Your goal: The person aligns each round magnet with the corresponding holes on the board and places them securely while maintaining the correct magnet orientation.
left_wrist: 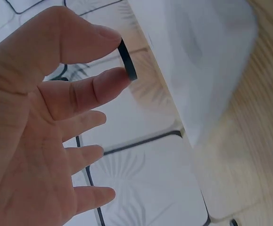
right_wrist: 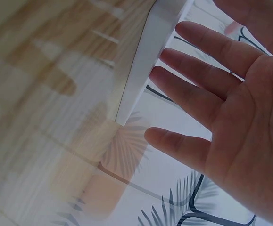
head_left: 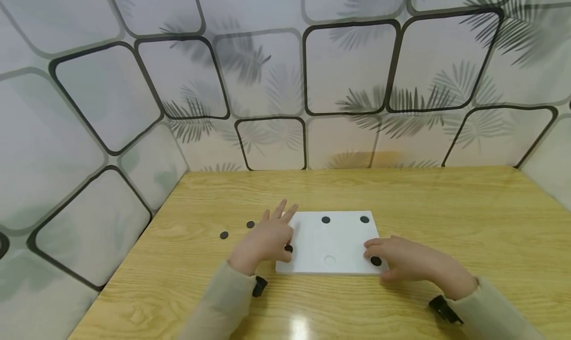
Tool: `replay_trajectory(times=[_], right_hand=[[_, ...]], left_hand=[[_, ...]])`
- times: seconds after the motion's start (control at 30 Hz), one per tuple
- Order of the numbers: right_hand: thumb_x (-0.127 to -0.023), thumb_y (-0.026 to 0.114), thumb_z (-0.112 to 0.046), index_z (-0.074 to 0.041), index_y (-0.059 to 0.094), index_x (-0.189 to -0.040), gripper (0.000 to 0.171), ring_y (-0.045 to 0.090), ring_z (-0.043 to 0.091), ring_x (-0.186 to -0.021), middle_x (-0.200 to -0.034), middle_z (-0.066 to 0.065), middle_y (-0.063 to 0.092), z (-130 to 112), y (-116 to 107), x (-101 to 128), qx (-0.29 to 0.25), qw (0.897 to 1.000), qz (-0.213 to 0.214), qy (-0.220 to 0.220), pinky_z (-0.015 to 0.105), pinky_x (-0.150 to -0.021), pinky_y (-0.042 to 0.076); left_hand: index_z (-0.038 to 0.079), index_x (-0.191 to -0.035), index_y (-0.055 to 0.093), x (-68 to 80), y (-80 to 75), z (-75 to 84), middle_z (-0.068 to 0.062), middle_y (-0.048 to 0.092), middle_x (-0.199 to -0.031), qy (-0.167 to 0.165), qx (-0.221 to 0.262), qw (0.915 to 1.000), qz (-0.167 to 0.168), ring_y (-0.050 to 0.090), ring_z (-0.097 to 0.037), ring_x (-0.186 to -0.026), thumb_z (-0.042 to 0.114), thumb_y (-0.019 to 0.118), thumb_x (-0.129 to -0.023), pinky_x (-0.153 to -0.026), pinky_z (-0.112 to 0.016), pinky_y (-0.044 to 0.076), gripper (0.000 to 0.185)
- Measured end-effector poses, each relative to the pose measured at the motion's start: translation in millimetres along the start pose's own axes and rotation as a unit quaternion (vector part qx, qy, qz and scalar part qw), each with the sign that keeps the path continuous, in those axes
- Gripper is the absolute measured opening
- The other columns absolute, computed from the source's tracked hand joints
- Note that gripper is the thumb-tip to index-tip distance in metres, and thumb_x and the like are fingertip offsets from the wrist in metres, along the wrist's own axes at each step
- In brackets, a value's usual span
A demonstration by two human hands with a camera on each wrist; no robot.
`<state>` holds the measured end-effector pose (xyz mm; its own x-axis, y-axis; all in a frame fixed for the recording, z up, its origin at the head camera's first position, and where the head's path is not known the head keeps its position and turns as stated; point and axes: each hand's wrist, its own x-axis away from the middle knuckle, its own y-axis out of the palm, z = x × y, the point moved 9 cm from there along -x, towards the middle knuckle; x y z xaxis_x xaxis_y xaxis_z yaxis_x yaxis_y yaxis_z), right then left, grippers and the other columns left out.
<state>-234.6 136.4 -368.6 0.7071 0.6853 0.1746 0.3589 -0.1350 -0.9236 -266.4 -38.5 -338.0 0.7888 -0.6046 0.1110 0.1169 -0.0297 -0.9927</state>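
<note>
My left hand (head_left: 266, 241) pinches a small flat black disc (left_wrist: 127, 60) between thumb and forefinger — right at the near left corner of the white rectangular board (head_left: 332, 243) on the wooden table (head_left: 446, 206). My right hand (head_left: 408, 263) lies with fingers straight, gripping nothing — another black disc (head_left: 376, 261) sits just beside its fingertips.
</note>
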Motion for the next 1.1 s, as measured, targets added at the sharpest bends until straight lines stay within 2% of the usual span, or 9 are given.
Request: replay_trajectory(times=[0.3, 0.6, 0.83, 1.1], right_hand=[[-0.071, 0.070, -0.013, -0.006, 0.060, -0.105, 0.036, 0.047, 0.034, -0.109, -0.120, 0.017, 0.051, 1.9, 1.3, -0.7, 0.000, 1.000, 0.000, 0.004, 0.059, -0.090, 0.031], [-0.070, 0.071, -0.014, -0.006, 0.060, -0.105, 0.037, 0.049, 0.034, -0.107, -0.120, 0.017, 0.051, 1.9, 0.8, -1.9, -0.007, 1.000, -0.006, 0.007, 0.061, -0.088, 0.031], [-0.070, 0.072, -0.014, -0.005, 0.060, -0.104, 0.037, 0.049, 0.034, -0.106, -0.119, 0.018, 0.051, 0.0, -0.8, -1.0, 0.001, 1.000, -0.003, -0.005, 0.061, -0.085, 0.033], [-0.071, 0.072, -0.015, -0.005, 0.060, -0.105, 0.038, 0.049, 0.034, -0.106, -0.120, 0.018, 0.051, 0.1, -0.5, -0.2, -0.003, 1.000, -0.004, -0.004, 0.061, -0.085, 0.033]], left_hand=[[0.018, -0.049, 0.051, -19.5, 1.2, 31.4, -0.009, 0.016, -0.145, 0.030, 0.006, 0.9995, 0.002, -0.004, -0.029, -0.132, 0.013, 0.067, -0.068, -0.099, -0.058, 0.018, 0.025], [0.018, -0.051, 0.053, -38.5, 3.1, 54.2, -0.006, 0.015, -0.146, 0.043, -0.005, 0.9990, -0.010, -0.002, -0.029, -0.132, 0.019, 0.069, -0.071, -0.099, -0.057, 0.019, 0.026], [0.020, -0.051, 0.054, -51.1, 12.5, 65.4, -0.001, 0.014, -0.146, 0.031, -0.024, 0.9984, -0.040, -0.003, -0.026, -0.133, 0.026, 0.071, -0.072, -0.102, -0.052, 0.017, 0.027], [0.020, -0.053, 0.055, -57.4, 25.9, 71.9, 0.003, 0.015, -0.146, 0.025, -0.060, 0.9957, -0.067, -0.001, -0.023, -0.133, 0.031, 0.071, -0.072, -0.103, -0.049, 0.019, 0.027]])
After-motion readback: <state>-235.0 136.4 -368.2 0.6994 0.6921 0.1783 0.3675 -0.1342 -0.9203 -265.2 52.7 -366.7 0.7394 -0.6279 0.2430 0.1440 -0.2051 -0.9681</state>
